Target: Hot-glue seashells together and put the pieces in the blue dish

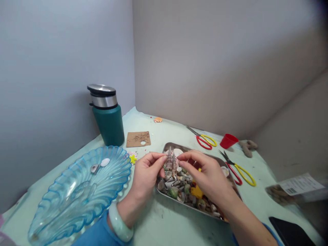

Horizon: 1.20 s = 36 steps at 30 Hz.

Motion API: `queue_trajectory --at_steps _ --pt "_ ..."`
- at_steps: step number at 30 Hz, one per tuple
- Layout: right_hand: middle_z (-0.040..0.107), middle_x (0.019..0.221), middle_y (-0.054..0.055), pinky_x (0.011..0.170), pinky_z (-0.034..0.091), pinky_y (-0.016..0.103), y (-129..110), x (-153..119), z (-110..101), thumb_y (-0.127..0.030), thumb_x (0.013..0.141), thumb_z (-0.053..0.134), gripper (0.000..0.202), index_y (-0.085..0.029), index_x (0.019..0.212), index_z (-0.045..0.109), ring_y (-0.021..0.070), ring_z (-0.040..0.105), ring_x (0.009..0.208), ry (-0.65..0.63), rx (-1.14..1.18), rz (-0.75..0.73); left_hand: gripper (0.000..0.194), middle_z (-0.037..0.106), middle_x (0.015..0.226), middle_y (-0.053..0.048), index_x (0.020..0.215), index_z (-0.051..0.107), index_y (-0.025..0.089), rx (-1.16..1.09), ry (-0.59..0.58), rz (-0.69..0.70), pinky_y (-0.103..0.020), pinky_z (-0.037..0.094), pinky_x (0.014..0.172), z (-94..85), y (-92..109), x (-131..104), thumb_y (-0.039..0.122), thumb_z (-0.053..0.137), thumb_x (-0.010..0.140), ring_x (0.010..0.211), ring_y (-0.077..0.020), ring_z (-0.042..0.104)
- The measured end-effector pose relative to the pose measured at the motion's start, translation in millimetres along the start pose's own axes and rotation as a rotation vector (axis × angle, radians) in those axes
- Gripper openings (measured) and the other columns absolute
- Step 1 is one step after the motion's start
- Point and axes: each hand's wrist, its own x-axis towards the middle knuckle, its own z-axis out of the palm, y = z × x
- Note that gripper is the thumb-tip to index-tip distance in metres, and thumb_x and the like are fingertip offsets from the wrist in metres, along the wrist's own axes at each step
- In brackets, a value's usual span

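My left hand (146,174) pinches a long, pointed spiral shell (169,159) between thumb and fingers. Close beside it, a second, slightly shorter spiral shell (174,164) is pinched in my right hand (206,174). Both shells stand side by side, tips up, over a metal tray (186,204). Heaped in the tray are small snail-like shells (182,196), with greenish ones among them and a yellow piece (196,192). My right hand partly covers the tray's far side.
A blue scalloped dish (74,191) holding two small pieces is at left. Behind it stand a green bottle (110,124) and a cardboard piece (133,139). Two pairs of scissors (205,140), a red cup (228,140), a labelled bag (294,186) and a black flat object (292,232) lie right.
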Motion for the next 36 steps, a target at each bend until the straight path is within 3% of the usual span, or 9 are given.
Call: queue_trajectory --at_steps 6,15,21,27,31,36 --pt "0.071 0.082 0.002 0.063 0.048 0.028 -1.8 -0.7 5.5 -0.021 0.086 0.06 0.01 -0.02 0.085 0.069 0.0151 0.062 0.068 0.002 0.096 0.054 0.017 0.052 0.039 0.006 0.074 0.066 0.014 -0.061 -0.063 -0.034 -0.018 0.034 0.047 1.5 -1.4 -1.4 0.03 0.07 0.074 0.039 -0.0056 0.043" --pt "0.068 0.078 0.001 0.061 0.047 0.028 1.7 -0.9 6.3 -0.02 0.087 0.058 0.009 -0.019 0.083 0.066 0.0152 0.061 0.067 0.037 0.09 0.012 0.019 0.054 0.043 0.005 0.082 0.067 0.014 -0.13 -0.184 -0.149 -0.017 0.033 0.046 -1.4 -3.4 -1.3 0.031 0.069 0.077 0.04 -0.0053 0.044" --pt "0.064 0.079 0.001 0.063 0.044 0.026 1.5 -2.9 3.2 -0.014 0.087 0.058 0.009 -0.018 0.082 0.064 0.0137 0.058 0.069 0.07 -0.001 -0.141 0.025 0.058 0.054 0.003 0.088 0.067 0.014 -0.128 -0.233 -0.148 -0.019 0.039 0.05 -2.1 -3.1 -0.2 0.038 0.068 0.079 0.047 -0.0074 0.051" --pt "0.061 0.079 0.002 0.065 0.044 0.025 2.4 -1.3 -2.4 -0.009 0.088 0.056 0.011 -0.017 0.085 0.062 0.0127 0.056 0.07 0.063 -0.044 -0.3 0.037 0.054 0.055 0.004 0.099 0.068 0.014 0.03 -0.271 -0.122 -0.019 0.034 0.046 -3.7 -0.9 1.1 0.046 0.068 0.079 0.046 -0.0066 0.044" --pt "0.062 0.082 0.004 0.068 0.045 0.026 3.5 -1.3 -4.9 -0.008 0.09 0.054 0.012 -0.017 0.087 0.063 0.0136 0.058 0.075 0.043 -0.048 -0.362 0.036 0.053 0.055 0.003 0.091 0.069 0.013 0.05 -0.33 -0.126 -0.02 0.03 0.044 -5.0 0.0 1.2 0.046 0.069 0.077 0.046 -0.0068 0.042" --pt "0.064 0.086 0.006 0.07 0.046 0.027 3.1 -1.8 -5.5 -0.009 0.09 0.055 0.011 -0.016 0.089 0.063 0.0148 0.059 0.08 0.042 -0.062 -0.391 0.03 0.056 0.061 0.002 0.089 0.069 0.014 -0.005 -0.301 -0.081 -0.02 0.034 0.047 -4.3 2.8 0.1 0.04 0.073 0.074 0.049 -0.0067 0.044"
